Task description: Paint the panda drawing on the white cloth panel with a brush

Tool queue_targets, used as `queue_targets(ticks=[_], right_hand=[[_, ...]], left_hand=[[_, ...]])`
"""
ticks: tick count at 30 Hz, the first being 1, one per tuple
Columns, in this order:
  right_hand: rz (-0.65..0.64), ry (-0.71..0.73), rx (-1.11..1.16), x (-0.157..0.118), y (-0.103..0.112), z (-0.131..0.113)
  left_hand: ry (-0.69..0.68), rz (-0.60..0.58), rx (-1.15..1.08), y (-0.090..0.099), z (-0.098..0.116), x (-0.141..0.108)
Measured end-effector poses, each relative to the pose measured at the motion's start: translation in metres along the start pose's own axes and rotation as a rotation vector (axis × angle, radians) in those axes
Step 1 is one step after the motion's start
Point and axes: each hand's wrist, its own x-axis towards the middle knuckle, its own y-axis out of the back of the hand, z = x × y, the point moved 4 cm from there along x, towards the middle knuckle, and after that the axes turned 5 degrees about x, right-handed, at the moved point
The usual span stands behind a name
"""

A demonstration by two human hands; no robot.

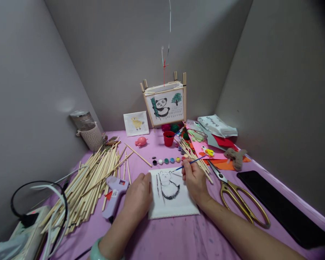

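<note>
A small white canvas (184, 207) lies flat on the table, with a panda outline in black and dark upright lines to its left. My right hand (195, 180) pinches a thin blue paintbrush (191, 162), its tip at the panda's ear near the canvas's top edge. At the canvas's left edge, my left hand (139, 195) is closed, fingers curled round the side. Just beyond the canvas stands a row of small paint pots (166, 161) in several colours. A red cup (168, 138) with dark liquid is behind them.
Wooden sticks (97, 184) and a lilac glue gun (115, 195) lie left. Gold-handled scissors (233, 195) and a black slab (276, 206) lie right. A stick-framed panda lantern (166, 104) hangs at the back, beside a chick picture (137, 123). Cables (63, 202) loop at lower left.
</note>
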Motion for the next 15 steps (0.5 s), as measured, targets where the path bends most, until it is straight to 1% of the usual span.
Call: queue_targets(ticks=[4,6,10,15], right_hand=[[-0.075,0.041,-0.036,-0.0015,-0.0027,-0.0032],[-0.069,0.042,-0.054,-0.0013,-0.0022,-0.0029],[-0.011,0.043,-0.072,0.0001,0.0005,-0.0001],[-0.043,0.062,-0.072,0.0003,-0.002,0.0015]], left_hand=[[-0.005,0.009,-0.005,-0.0006,0.0002,0.0004],[-0.003,0.007,-0.002,-0.001,0.0001,0.0007],[0.0,0.0,0.005,-0.0007,-0.0001,0.0007],[-0.003,0.012,0.008,-0.0016,-0.0005,0.001]])
